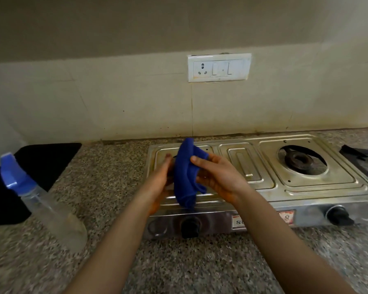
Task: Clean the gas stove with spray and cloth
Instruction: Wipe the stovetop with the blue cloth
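Observation:
A steel two-burner gas stove (302, 187) sits on the speckled granite counter. Above its left burner I hold a folded blue cloth (186, 177) between both hands. My left hand (160, 183) supports the cloth's left side with fingers mostly straight. My right hand (217, 177) pinches its right edge, thumb on top. The cloth and hands hide the left burner. The right burner (301, 161) is bare, with no pan support on it. A clear spray bottle (45, 200) with a blue trigger head stands on the counter to the left of the stove.
A black mat (30, 166) lies at the far left of the counter. Dark pan supports (361, 155) lie right of the stove. Two black knobs (190, 228) (340, 215) face me on the stove front. A white socket plate (219, 67) is on the tiled wall.

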